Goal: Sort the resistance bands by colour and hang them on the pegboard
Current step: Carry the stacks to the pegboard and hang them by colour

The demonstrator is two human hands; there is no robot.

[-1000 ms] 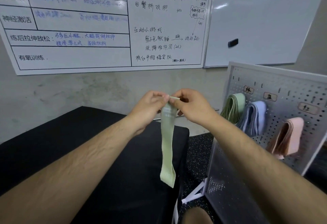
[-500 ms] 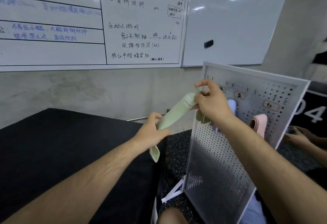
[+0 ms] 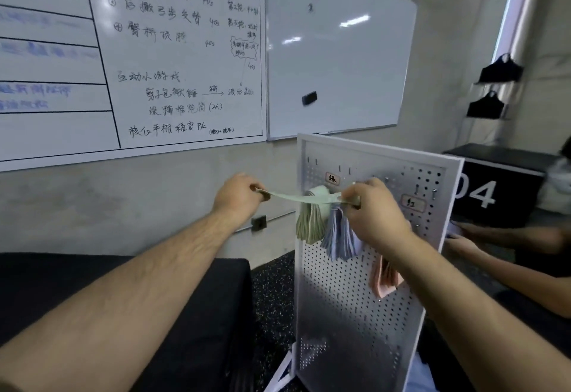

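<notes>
Nearest the camera, both forearms enter from the bottom corners, cut off by the frame. Below the left forearm lies a black padded bench, its near end out of view.

The left hand is curled into a fist round one end of a pale green band. The right hand pinches the other end, which is hidden inside its fingers. The band is pulled taut between them, its long axis running almost level from left to right. It crosses just in front of the upper part of the white pegboard.

Between the hands a bunch of green bands hangs from the board, its top masked by the stretched band, so whether they touch cannot be told. Beside it, under the right hand, hangs a blue bunch, its peg hidden by the fingers. Lower down, below the right wrist, a pink bunch is partly covered by the forearm. Motion blur softens the label above the green bunch.

Right of the right hand, another person's hand reaches in behind the board's edge. Beyond it is a black box with its number partly hidden. Above both hands, two whiteboards are fixed to the wall.
</notes>
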